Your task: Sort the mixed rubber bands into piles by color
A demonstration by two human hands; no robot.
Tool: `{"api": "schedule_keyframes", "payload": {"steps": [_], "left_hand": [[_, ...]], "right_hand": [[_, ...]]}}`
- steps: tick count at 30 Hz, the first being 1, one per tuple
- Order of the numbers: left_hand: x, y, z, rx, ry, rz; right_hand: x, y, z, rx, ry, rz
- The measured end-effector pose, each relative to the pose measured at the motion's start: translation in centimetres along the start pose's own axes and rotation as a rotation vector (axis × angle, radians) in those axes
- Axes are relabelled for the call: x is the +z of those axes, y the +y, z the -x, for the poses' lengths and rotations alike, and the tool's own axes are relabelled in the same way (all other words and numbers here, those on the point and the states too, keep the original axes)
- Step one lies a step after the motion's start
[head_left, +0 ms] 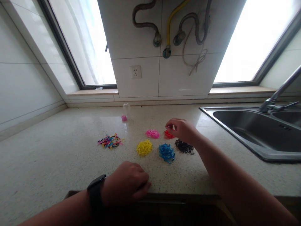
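Observation:
On a speckled countertop (58,163) lie small piles of rubber bands: mixed colours (110,141), pink (152,133), yellow (144,147), blue (166,152), black (184,147) and red (168,135). My right hand (182,129) reaches over the red pile with its fingers pinched together right above it; what they hold is too small to see. My left hand (127,183), with a black watch on the wrist, rests on the counter's front edge with fingers curled under.
A steel sink (249,133) with a tap (279,94) fills the right side. A small clear bottle (126,111) with a pink lump beside it stands near the back wall. Hoses, a wall socket (135,72) and two windows are behind.

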State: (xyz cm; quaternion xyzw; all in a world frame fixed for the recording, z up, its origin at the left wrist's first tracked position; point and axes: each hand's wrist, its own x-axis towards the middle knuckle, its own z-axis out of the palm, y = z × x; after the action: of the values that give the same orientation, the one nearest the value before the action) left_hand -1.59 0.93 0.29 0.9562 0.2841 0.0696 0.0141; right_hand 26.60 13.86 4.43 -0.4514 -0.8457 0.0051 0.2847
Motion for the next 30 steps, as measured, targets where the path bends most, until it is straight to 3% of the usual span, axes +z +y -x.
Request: {"api": "schedule_keyframes", "payload": {"steps": [3,7,9,12,15,19,24,26,30], "left_hand": [[0.0,-0.1,0.1,0.018,0.007,-0.008],[-0.1,-0.3,0.1,0.049,0.009,-0.011],[-0.3,-0.4,0.1,0.059,-0.007,-0.013],[-0.6,-0.6,0.2,0.077,-0.024,-0.01],[-0.8,-0.8,0.2,0.093,-0.02,0.004],[-0.9,-1.1,0.2,0.112,-0.033,0.028],[-1.6,-2.4,0.5,0.114,-0.022,0.072],[-2.2,-3.4,0.6,0.027,0.041,0.059],[-3.1,-6.0,0.9,-0.29,0.261,0.062]], "right_hand": [[-0.7,3.8,0.1,0.116,0.112,0.031],[-0.3,8.6,0.6,0.261,0.157,0.008],[0.4,10.5,0.9,0.308,0.136,-0.03],[1.5,12.3,1.3,0.347,-0.005,-0.103],[2.1,13.2,1.5,0.394,-0.095,-0.18],[2.0,13.4,1.4,0.476,-0.06,-0.244],[1.8,13.2,1.4,0.468,-0.046,-0.246],[2.0,13.4,1.4,0.475,-0.044,-0.252],[2.1,13.6,1.4,0.485,-0.056,-0.243]]}}
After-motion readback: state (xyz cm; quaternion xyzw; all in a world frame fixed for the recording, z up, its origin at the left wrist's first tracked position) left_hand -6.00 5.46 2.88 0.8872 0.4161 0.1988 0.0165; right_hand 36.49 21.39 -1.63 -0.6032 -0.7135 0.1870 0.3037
